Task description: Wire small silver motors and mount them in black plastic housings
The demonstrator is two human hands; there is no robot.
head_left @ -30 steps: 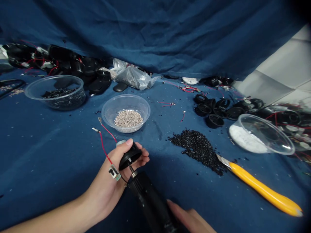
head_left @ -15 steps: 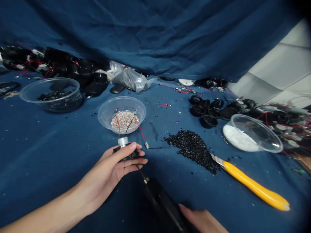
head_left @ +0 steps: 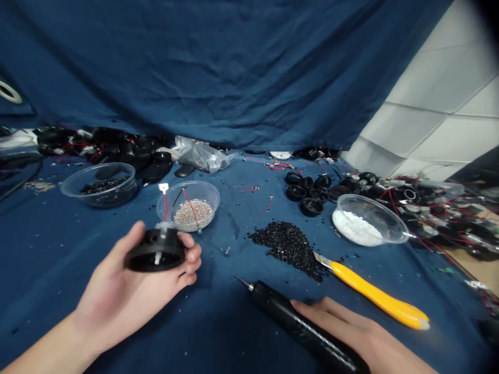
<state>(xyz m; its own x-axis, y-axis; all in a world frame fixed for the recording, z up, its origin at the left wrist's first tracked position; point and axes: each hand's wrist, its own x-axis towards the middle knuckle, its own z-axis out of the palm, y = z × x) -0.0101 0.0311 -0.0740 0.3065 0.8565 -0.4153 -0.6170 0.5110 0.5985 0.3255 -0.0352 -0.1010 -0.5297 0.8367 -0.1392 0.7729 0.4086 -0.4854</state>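
Note:
On the left, my left hand (head_left: 144, 280) grips a round black plastic housing (head_left: 156, 250) with a small motor on its far side. Red and black wires rise from the motor, one ending in a white connector (head_left: 163, 188) and another in a small green board (head_left: 200, 229). My right hand (head_left: 343, 324) is wrapped around a black electric screwdriver (head_left: 296, 319). Its thin bit points up and left, apart from the housing. Behind the housing stands a clear bowl of small silver screws (head_left: 192, 212).
A heap of tiny black parts (head_left: 288, 246) lies mid-table, touched by the blade of a yellow-handled knife (head_left: 374, 293). Right of it sits a clear bowl with white material (head_left: 358, 228). Black rings (head_left: 311, 206), another clear bowl (head_left: 99, 184) and wired parts lie farther back.
My left hand has moved left and tipped the housing, so its hollow side now faces me. The screwdriver bit has come away from the housing. The camera view has shifted.

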